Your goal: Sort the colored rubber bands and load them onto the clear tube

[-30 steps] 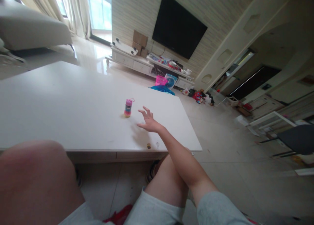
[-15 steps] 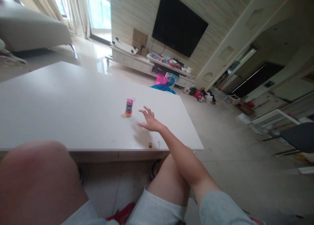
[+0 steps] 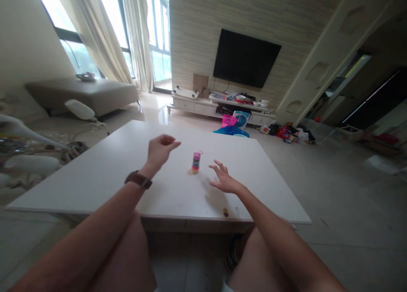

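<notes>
A small, pink-capped plastic bottle [image 3: 196, 162] with a dark label and a thin pink loop is standing upright near the centre of the frame, on a glossy white rectangular table [image 3: 104, 190]. Just right of it, the right hand [image 3: 225, 181] is hovering released, its fingers spreading apart from the bottle. Left of centre, the left hand [image 3: 158, 153] is curling its fingers toward the thumb (whether anything is sitting between them, I cannot tell), and a brown-strapped wristwatch [image 3: 139, 180] is circling that wrist. At lower right of centre, a tiny brown-and-yellow object [image 3: 225, 212] and a small clear object [image 3: 237, 211] are lying near the table's front edge
</notes>
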Demonstrator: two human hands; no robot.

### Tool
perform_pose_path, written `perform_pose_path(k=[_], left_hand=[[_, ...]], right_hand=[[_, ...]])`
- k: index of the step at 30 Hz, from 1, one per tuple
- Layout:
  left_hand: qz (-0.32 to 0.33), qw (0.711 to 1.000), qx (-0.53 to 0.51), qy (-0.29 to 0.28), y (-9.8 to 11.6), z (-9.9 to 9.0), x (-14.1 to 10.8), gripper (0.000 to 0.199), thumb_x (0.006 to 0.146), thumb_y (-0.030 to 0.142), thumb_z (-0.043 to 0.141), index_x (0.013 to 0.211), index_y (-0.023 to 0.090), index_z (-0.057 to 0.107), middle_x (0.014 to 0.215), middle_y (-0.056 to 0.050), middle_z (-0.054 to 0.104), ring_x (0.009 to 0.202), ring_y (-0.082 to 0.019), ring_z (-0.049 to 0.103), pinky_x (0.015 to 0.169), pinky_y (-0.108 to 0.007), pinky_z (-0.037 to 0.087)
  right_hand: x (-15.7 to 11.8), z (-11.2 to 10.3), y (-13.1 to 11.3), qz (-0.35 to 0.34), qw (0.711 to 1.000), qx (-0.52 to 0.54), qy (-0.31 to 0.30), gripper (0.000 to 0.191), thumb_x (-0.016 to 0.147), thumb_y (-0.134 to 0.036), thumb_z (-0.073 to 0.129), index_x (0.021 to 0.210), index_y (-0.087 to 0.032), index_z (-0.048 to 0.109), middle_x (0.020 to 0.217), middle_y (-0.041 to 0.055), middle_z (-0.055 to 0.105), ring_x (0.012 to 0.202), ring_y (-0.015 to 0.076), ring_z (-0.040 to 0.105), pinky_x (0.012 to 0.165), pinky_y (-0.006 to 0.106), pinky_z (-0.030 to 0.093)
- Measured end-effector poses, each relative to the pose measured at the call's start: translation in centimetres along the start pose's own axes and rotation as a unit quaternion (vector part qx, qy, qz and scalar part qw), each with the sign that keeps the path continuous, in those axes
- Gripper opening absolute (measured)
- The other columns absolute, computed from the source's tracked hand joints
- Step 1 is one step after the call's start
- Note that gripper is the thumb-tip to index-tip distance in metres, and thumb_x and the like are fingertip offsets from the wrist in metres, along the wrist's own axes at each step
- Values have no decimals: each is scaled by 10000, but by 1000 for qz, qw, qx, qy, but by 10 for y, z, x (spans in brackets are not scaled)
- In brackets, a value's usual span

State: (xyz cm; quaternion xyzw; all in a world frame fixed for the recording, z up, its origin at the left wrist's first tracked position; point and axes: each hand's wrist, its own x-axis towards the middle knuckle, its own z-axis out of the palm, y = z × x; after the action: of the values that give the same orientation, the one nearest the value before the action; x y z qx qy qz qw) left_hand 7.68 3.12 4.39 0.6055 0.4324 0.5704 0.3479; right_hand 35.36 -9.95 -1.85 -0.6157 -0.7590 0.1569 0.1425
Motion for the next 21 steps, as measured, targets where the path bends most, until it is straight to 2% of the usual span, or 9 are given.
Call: perform_pose_path(k=[2,4,6,8,11,14,18,21], left_hand=[[-36,999,12,-29,-22,20,-4,283,655,334,842,811,131,720,737,-39,713,716,-171,668,711,-307,559],[-55,996,26,-69,-43,39,-10,210,675,302,802,794,146,727,721,-41,726,694,-175,681,698,-303,554],[-38,989,40,-138,-60,54,-16,167,741,241,728,884,158,741,804,-57,756,765,-186,710,775,-325,564],[-30,982,70,-175,-72,64,-23,275,750,175,695,1022,155,728,970,-91,765,892,-206,721,863,-353,560],[-43,978,110,-172,-87,75,-34,602,699,193,766,1280,138,619,1286,-170,658,1080,-269,674,909,-395,552],[-1,979,110,-172,-99,86,-41,716,697,242,793,1367,158,554,1382,-178,576,1193,-290,608,989,-424,509],[-5,979,103,-176,-101,101,-41,429,775,216,719,1192,156,639,1239,-141,653,1138,-266,623,976,-422,495],[7,975,84,-204,-88,108,-42,280,800,187,685,1077,168,646,1103,-88,710,1034,-227,656,931,-373,494]], right_hand=[[0,3,4,4,1000,-6,3,724,837,-303,698,1468,-277,343,1613,150,138,1525,320,122,1189,565,169],[0,5,7,6,1000,-10,9,730,832,-299,698,1469,-272,341,1614,146,140,1522,318,127,1192,553,182],[1,6,10,0,1000,-13,17,717,835,-294,689,1465,-263,347,1614,145,146,1521,314,132,1196,544,189],[2,7,10,-9,1000,-16,20,700,840,-289,679,1459,-257,353,1611,146,155,1520,313,137,1201,550,178],[6,10,9,-18,1000,-14,21,690,838,-274,675,1453,-249,363,1607,149,166,1512,323,161,1202,559,179],[8,13,5,-31,999,-5,26,673,831,-257,677,1440,-244,391,1603,144,182,1497,332,194,1197,557,207],[10,15,1,-66,996,7,52,647,821,-237,679,1418,-248,430,1587,140,240,1480,321,244,1180,558,267],[12,11,0,-84,989,28,118,569,835,-218,648,1377,-247,477,1511,129,386,1409,288,374,1159,532,335]])
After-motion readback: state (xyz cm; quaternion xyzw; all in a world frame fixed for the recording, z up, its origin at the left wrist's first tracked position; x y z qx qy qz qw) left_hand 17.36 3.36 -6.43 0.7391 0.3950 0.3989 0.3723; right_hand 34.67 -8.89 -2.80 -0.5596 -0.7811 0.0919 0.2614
